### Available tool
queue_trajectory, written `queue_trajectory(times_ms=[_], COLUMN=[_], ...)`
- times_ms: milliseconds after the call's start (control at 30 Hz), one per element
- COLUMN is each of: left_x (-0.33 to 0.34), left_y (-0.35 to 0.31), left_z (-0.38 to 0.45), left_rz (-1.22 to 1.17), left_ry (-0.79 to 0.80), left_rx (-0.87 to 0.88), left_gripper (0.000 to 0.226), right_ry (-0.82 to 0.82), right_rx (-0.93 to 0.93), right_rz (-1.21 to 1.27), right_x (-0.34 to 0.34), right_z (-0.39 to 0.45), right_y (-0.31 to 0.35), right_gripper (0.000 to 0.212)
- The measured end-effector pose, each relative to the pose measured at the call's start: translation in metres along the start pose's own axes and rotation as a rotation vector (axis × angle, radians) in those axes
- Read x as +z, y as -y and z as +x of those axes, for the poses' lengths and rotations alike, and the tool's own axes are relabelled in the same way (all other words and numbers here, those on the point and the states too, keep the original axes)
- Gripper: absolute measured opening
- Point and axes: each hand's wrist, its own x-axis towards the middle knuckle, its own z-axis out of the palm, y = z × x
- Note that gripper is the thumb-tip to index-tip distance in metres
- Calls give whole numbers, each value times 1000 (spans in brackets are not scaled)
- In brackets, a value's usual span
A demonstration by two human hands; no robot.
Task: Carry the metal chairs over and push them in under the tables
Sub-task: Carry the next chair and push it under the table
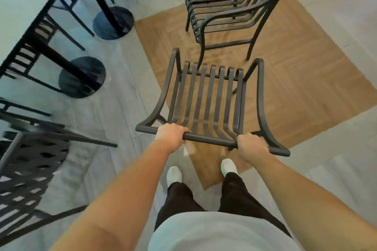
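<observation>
A dark metal slatted chair (206, 96) with armrests stands in front of me, its back toward me. My left hand (170, 134) grips the top rail of its backrest on the left side. Further right on the same rail, my right hand (251, 145) curls round it. A stack of similar metal chairs (230, 8) stands just beyond, on the wooden floor patch. To the left is a white table (18, 0) with a dark edge, on black pedestal legs with round bases (81, 76).
Slatted chairs are tucked under the left table. A perforated dark chair (32, 167) sits at the lower left. More round pedestal bases (113, 22) stand on the grey tile floor. My white shoes (174, 174) are below the held chair.
</observation>
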Motion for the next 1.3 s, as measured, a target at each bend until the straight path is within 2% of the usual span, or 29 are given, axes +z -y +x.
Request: queue_trajectory(times_ms=[333, 533, 800, 1000, 1300], left_x=[24, 44, 52, 43, 6], left_y=[-75, -110, -107, -104, -106], left_z=[-27, -41, -29, -7, 38], left_rz=[-168, -306, -393, -466, -594], left_ry=[-2, -9, -13, -1, -57], left_rx=[-291, -373, -479, -625, -860], left_gripper=[38, 40, 43, 49, 46], right_ry=[-24, -50, -120, -170, -171], right_rx=[-191, -269, -358, -467, -674], right_rz=[-234, -412, -458, -514, -566], right_x=[-26, -42, -70, -98, -162], right_z=[23, 33, 65, 103, 174], right_y=[-50, -65, -47, -37, -17], right_gripper=[19, 24, 26, 14, 19])
